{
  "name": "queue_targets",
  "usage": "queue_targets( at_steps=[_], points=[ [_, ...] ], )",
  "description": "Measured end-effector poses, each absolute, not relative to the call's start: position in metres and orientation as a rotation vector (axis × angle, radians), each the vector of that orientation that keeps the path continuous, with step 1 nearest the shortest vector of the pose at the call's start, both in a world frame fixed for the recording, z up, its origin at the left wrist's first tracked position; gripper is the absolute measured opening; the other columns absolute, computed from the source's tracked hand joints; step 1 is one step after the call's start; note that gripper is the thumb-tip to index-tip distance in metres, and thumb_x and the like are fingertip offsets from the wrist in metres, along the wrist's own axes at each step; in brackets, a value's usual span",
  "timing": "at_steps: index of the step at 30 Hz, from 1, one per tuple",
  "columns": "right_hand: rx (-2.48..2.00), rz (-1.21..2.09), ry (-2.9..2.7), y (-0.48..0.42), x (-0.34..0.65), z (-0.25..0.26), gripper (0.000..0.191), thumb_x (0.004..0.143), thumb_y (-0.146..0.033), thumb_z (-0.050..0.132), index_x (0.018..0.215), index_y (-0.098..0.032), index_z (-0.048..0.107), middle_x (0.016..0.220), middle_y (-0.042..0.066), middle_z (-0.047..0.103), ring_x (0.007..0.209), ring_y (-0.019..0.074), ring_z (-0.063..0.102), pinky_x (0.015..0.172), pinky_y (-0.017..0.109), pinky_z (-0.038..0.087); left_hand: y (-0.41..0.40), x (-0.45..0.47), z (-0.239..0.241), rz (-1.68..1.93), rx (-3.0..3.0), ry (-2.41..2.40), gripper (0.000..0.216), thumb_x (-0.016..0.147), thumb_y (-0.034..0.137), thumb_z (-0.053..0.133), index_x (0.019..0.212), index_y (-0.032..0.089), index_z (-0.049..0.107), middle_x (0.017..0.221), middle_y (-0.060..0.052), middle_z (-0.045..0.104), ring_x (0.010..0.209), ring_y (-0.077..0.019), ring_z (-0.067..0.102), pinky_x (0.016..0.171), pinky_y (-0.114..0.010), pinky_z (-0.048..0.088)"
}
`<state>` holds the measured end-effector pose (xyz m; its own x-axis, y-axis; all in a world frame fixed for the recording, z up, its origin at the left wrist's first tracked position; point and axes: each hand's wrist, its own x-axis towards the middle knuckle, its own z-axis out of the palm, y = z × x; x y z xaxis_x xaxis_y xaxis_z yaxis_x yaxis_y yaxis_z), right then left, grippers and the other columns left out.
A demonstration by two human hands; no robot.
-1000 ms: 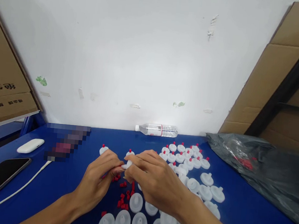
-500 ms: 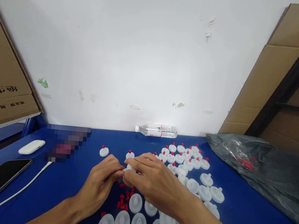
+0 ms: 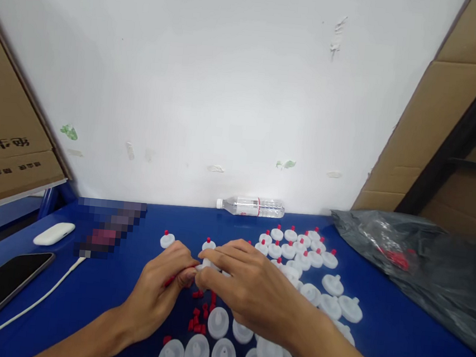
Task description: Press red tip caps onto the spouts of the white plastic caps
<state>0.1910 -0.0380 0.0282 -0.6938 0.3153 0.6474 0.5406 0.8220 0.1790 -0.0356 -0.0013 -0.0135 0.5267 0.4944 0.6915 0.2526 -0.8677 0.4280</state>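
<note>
My right hand (image 3: 237, 274) is closed round a white plastic lid (image 3: 210, 264) whose nozzle points left. At that nozzle's tip, the fingers of my left hand (image 3: 164, 283) are pinched. Bits of red show among the left fingers, from small red caps (image 3: 169, 280) mostly hidden there. Below the hands lie several loose red caps (image 3: 197, 320). Around them are bare white nozzle lids (image 3: 218, 322), many partly covered by my right forearm. Farther back stand white lids with red caps on their nozzles (image 3: 275, 250), one of them (image 3: 167, 240) apart on the left.
A clear water bottle (image 3: 252, 206) lies against the wall. Grey plastic sheeting (image 3: 434, 276) with a clear bag of red pieces (image 3: 396, 256) covers the right side. On the left are a phone (image 3: 3, 296), a white case (image 3: 54, 234) and a cable (image 3: 36, 299). Cardboard (image 3: 12, 112) flanks the table.
The view has shifted slightly. My hands stay together at the lid, its nozzle now showing more, and red is now visible under my left fingers.
</note>
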Motion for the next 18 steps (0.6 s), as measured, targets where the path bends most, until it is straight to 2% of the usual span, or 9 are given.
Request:
queue_targets(
  at_steps=[4, 6, 10, 13, 18],
  points=[
    [-0.588, -0.605, -2.334, -0.039, 0.203, 0.043, 0.02, 0.105, -0.006, 0.049, 0.107, -0.021, 0.063, 0.112, 0.007, 0.08, 0.094, 0.018, 0.073, 0.09, 0.036, 0.055, 0.001, -0.04, -0.015, 1.291, 2.531, 0.658, 0.024, 0.114, 0.023, 0.045, 0.116, 0.021, 0.069, 0.089, -0.002, 0.066, 0.086, -0.0182, 0.056, 0.081, -0.033, 0.047],
    [-0.607, -0.664, -2.249, -0.036, 0.217, 0.048, 0.016, 0.106, -0.009, 0.053, 0.11, -0.021, 0.063, 0.117, 0.008, 0.079, 0.1, 0.019, 0.074, 0.093, 0.037, 0.056, 0.001, -0.041, -0.015, 1.292, 2.565, 0.721, 0.027, 0.113, 0.017, 0.043, 0.122, 0.021, 0.068, 0.094, -0.003, 0.068, 0.093, -0.0193, 0.057, 0.09, -0.036, 0.046],
    [-0.855, -0.638, -2.078, -0.021, 0.259, 0.049, 0.015, 0.104, -0.014, 0.063, 0.117, -0.022, 0.062, 0.112, 0.007, 0.076, 0.104, 0.0209, 0.074, 0.091, 0.035, 0.059, 0.004, -0.04, -0.014, 1.238, 2.651, 0.798, 0.025, 0.11, 0.012, 0.047, 0.116, 0.022, 0.069, 0.1, -0.002, 0.07, 0.097, -0.0188, 0.058, 0.096, -0.037, 0.045],
    [-1.186, -0.513, -1.886, -0.008, 0.286, 0.04, 0.019, 0.105, -0.024, 0.062, 0.124, -0.023, 0.062, 0.117, 0.008, 0.073, 0.086, 0.019, 0.074, 0.075, 0.032, 0.059, 0.007, -0.038, -0.016, 1.137, 2.708, 0.867, 0.019, 0.108, 0.015, 0.053, 0.112, 0.023, 0.07, 0.104, -0.004, 0.07, 0.103, -0.0207, 0.058, 0.095, -0.037, 0.048],
    [-1.398, -0.464, -1.812, 0.003, 0.301, 0.027, 0.02, 0.109, -0.026, 0.05, 0.119, -0.023, 0.067, 0.114, 0.008, 0.074, 0.09, 0.0231, 0.075, 0.077, 0.035, 0.057, 0.009, -0.04, -0.02, 0.969, 2.748, 0.987, 0.014, 0.106, 0.027, 0.059, 0.114, 0.026, 0.071, 0.113, -0.005, 0.069, 0.112, -0.0256, 0.057, 0.099, -0.043, 0.049]
  ],
)
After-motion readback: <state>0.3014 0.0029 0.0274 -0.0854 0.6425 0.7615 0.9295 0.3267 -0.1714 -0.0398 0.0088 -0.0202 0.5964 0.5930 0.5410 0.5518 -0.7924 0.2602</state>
